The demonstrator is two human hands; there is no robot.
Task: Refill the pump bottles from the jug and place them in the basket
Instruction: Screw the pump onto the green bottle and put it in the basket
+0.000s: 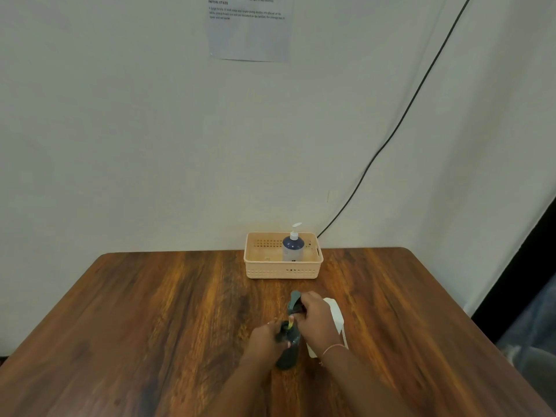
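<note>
A dark pump bottle (288,353) stands on the wooden table (150,326) near its front middle. My left hand (264,341) grips the bottle at its shoulder. My right hand (316,319) holds a grey-green pump head (294,300) just above the bottle's neck, with its dip tube reaching into the opening. A white jug (336,314) stands right behind my right hand, mostly hidden by it. At the table's back edge sits a peach basket (282,270) holding a dark blue pump bottle with a white pump (293,245) upright in its right half.
A black cable (400,124) runs down the wall to behind the basket. A printed sheet (249,25) hangs on the wall above. The table's right edge runs close to a dark gap at the right.
</note>
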